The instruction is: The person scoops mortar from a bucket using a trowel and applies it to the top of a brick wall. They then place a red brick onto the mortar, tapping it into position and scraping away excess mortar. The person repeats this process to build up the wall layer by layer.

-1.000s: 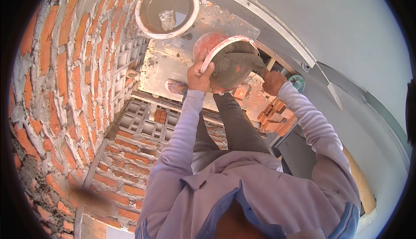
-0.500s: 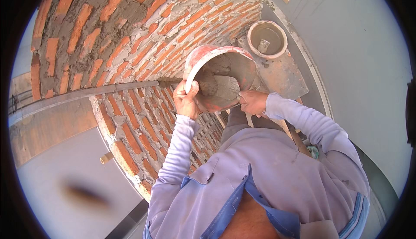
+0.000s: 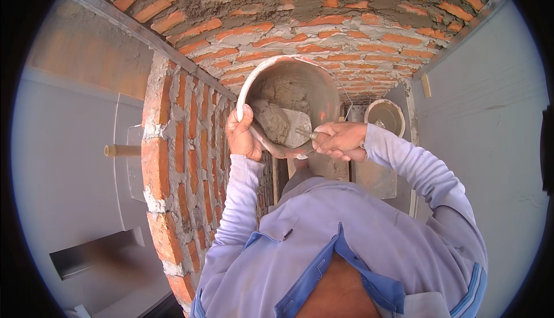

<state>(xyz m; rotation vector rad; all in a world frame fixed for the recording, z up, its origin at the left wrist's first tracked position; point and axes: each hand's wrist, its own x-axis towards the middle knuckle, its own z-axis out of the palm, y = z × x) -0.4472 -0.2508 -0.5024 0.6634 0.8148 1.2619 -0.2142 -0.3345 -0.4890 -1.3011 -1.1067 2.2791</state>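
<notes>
My left hand (image 3: 244,135) grips the rim of a mortar bucket (image 3: 324,96) from its left side, thumb over the edge. The bucket is tilted, its mouth facing me, with grey mortar (image 3: 283,94) lying inside. My right hand (image 3: 341,140) is closed round the handle of a trowel (image 3: 298,126). Its flat grey blade is inside the bucket, against a lump of mortar. The wire bail of the bucket hangs on the right side.
A brick wall (image 3: 323,35) with fresh mortar joints stands ahead. On the left is a lower brick wall end (image 3: 156,168) with a pipe stub (image 3: 122,150) beyond it. A second bucket (image 3: 385,116) sits at right, near a grey wall panel (image 3: 485,110).
My view has turned, so the brick wall now lies straight ahead. The trowel blade has moved deeper against the mortar, while the left hand keeps its hold on the rim.
</notes>
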